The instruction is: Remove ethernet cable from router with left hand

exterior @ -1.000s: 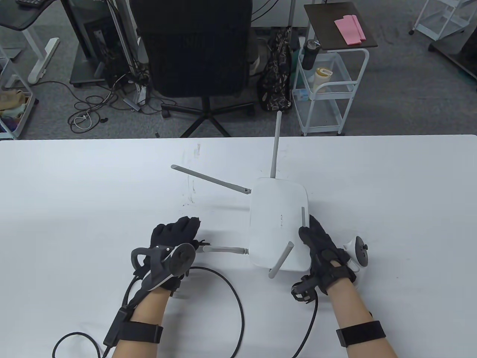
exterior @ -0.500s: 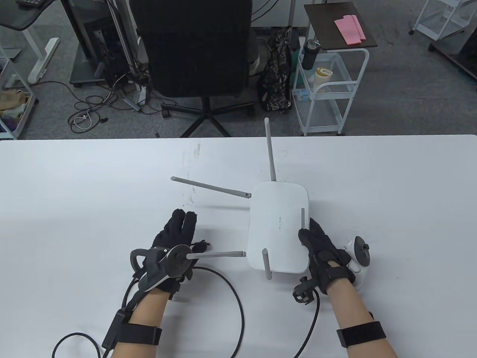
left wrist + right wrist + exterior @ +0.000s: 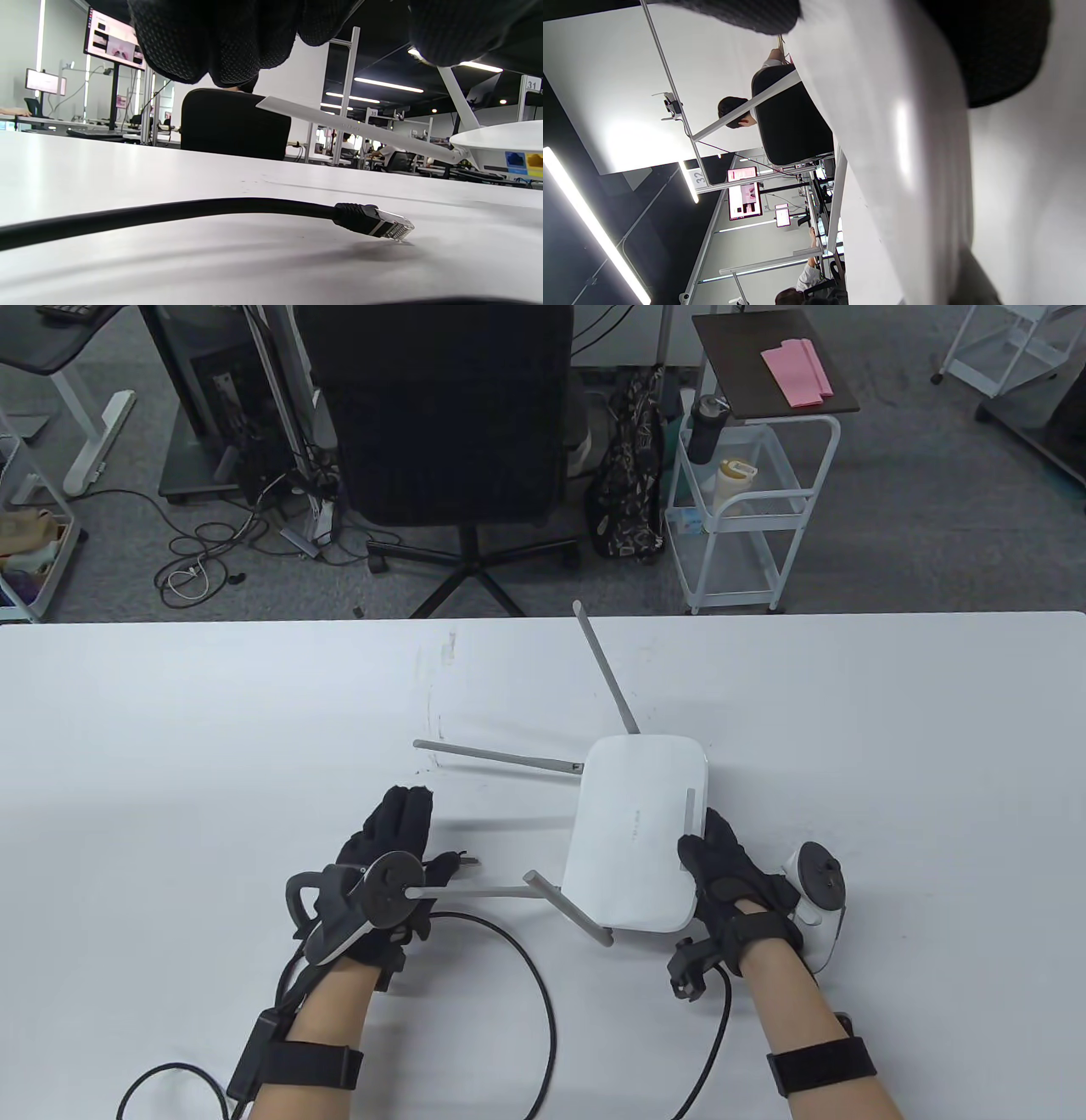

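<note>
The white router [image 3: 632, 831] lies flat on the table, right of centre, with several grey antennas spread out. My right hand [image 3: 708, 844] grips its right edge; in the right wrist view the router [image 3: 882, 127] fills the frame under my fingers [image 3: 1001, 51]. The black ethernet cable [image 3: 547, 984] loops across the table, and its plug [image 3: 465, 861] lies free, clear of the router. My left hand [image 3: 424, 836] is flat with its fingers stretched out, left of the router, and holds nothing. In the left wrist view the plug [image 3: 377, 222] rests on the table below my fingers [image 3: 212, 42].
One antenna [image 3: 484, 891] reaches left from the router's near corner over my left tracker [image 3: 386, 891]. Another antenna [image 3: 496, 757] points left, and one [image 3: 604, 670] points toward the far edge. An office chair [image 3: 441, 415] and a white cart [image 3: 747, 517] stand beyond the table.
My left hand's fingers uncurled, stretched flat and drifted slightly left. The router turned under my right hand, and its antennas swung with it. The plug stayed on the table.
</note>
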A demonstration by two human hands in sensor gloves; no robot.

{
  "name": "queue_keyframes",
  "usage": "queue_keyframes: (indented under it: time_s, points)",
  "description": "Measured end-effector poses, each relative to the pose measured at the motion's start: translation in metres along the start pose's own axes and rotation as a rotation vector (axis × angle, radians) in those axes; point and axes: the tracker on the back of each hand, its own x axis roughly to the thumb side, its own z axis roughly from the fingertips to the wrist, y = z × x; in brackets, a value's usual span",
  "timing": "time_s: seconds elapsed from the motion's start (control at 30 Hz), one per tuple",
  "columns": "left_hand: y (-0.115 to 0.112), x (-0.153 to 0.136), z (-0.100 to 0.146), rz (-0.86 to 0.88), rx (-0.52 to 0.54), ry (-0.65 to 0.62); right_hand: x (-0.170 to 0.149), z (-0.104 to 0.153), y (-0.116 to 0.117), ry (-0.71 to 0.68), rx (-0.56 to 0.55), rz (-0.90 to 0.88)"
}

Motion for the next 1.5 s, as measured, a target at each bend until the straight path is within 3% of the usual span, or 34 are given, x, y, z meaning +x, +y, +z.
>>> queue_keyframes:
  time_s: [0.23, 0.5, 0.67, 0.9, 1.2, 1.33, 1.5]
  points:
    - [0.001, 0.004, 0.000, 0.040, 0.004, -0.008, -0.001, -0.004, 0.006, 0.008, 0.002, 0.133]
    - [0.001, 0.006, 0.000, 0.030, -0.005, -0.016, -0.003, -0.007, 0.007, 0.019, -0.004, 0.123]
    - [0.001, 0.006, 0.000, 0.035, -0.013, -0.012, 0.005, -0.005, 0.003, 0.006, -0.021, 0.317]
    - [0.000, 0.007, 0.000, 0.034, -0.022, -0.019, 0.008, -0.004, -0.006, -0.022, -0.071, 0.415]
    - [0.001, 0.007, 0.000, 0.039, -0.025, -0.020, 0.032, 0.005, -0.014, -0.301, -0.239, 0.405]
    - [0.005, 0.006, 0.001, 0.052, -0.020, -0.020, 0.048, 0.013, -0.011, -0.396, -0.215, 0.360]
    - [0.032, 0.010, 0.005, 0.121, 0.043, -0.025, 0.065, 0.030, -0.004, -0.488, -0.156, 0.353]
